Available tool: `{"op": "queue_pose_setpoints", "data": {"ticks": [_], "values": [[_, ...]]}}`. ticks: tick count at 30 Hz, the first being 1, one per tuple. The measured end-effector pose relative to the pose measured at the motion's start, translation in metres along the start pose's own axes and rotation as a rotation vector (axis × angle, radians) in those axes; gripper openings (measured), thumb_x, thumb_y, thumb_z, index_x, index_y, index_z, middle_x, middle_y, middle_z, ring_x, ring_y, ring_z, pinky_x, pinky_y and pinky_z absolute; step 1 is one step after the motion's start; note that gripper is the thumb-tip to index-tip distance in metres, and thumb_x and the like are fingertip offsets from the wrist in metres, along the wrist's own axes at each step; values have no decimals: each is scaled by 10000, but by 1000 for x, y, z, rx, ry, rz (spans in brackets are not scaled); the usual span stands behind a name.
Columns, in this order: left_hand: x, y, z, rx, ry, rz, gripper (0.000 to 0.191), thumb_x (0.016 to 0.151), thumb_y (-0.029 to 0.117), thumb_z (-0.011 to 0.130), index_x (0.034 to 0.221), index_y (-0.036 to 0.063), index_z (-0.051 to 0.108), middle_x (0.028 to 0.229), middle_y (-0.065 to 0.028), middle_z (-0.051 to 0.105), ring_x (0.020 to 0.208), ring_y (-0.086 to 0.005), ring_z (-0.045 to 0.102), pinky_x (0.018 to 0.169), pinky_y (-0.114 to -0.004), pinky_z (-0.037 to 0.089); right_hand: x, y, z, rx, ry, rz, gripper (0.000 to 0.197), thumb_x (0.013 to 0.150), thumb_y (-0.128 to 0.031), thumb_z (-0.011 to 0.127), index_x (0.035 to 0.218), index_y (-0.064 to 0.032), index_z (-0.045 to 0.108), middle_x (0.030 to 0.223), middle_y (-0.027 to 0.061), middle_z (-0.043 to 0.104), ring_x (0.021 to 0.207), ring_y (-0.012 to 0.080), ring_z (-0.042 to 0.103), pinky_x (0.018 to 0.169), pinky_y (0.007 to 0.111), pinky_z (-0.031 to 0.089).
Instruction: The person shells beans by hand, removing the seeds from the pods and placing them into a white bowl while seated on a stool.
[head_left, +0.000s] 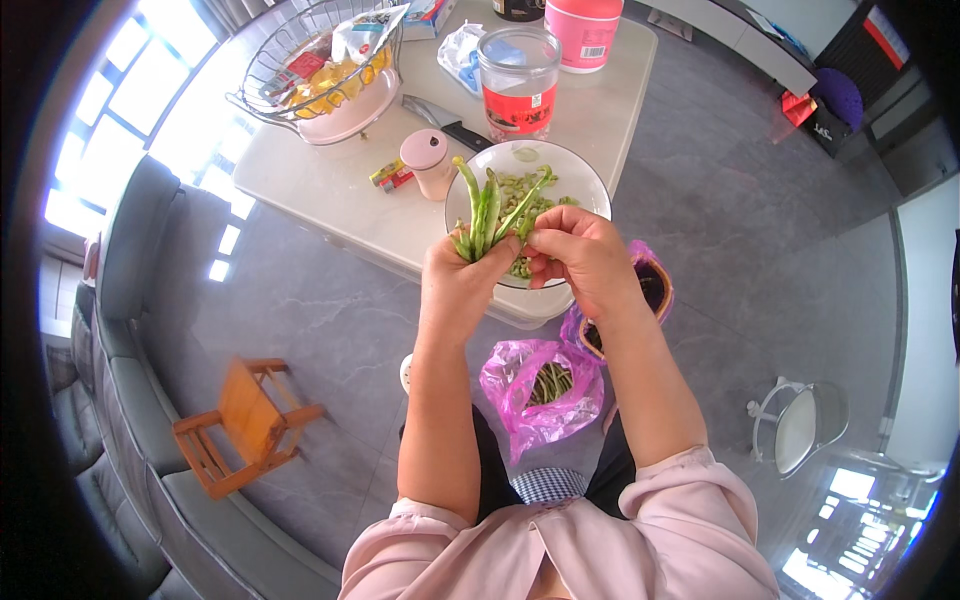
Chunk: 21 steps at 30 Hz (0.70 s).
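Several green bean pods (487, 206) stand upright in my left hand (469, 277), gripped between thumb and fingers. My right hand (577, 251) pinches the lower part of a green pod (527, 223) close to my left thumb. Both hands are over the near rim of a white plate with a dark edge (589, 176). Small cut or snapped green pieces (517, 187) lie on that plate, partly hidden by the hands and beans. Below, a pink plastic bag (510, 390) sits open with long green beans (551, 384) inside.
On the table (330, 187) are a kitchen knife (450, 124), a pink-lidded shaker (427, 165), a clear jar (519, 82), a pink tub (583, 34) and a wire basket (322, 67) of packets. A lined bin (652, 289) stands right of the bag. A wooden stool (251, 420) is at left.
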<state>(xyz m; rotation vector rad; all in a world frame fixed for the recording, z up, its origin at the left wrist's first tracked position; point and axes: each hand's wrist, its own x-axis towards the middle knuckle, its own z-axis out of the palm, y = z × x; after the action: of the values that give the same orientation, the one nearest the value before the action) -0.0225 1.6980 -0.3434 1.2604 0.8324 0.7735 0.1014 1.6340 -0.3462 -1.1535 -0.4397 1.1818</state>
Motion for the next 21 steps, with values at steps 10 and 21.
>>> {"op": "queue_pose_setpoints", "data": {"ticks": [10, 21], "values": [[1, 0, -1, 61, 24, -69, 118, 802, 113, 588, 820, -1, 605, 645, 20, 552, 595, -43, 490, 506, -208, 391, 3, 5, 1, -134, -22, -190, 195, 736, 1, 605, 923, 9, 549, 824, 57, 587, 664, 101, 554, 558, 235, 490], [7, -19, -6, 267, 32, 160, 120, 760, 92, 614, 807, -18, 614, 667, -45, 564, 606, -73, 488, 546, -254, 407, 10, 14, -6, -408, -37, -310, 177, 696, 2, 607, 866, 17, 560, 783, 41, 594, 673, 86, 554, 598, 224, 471]]}}
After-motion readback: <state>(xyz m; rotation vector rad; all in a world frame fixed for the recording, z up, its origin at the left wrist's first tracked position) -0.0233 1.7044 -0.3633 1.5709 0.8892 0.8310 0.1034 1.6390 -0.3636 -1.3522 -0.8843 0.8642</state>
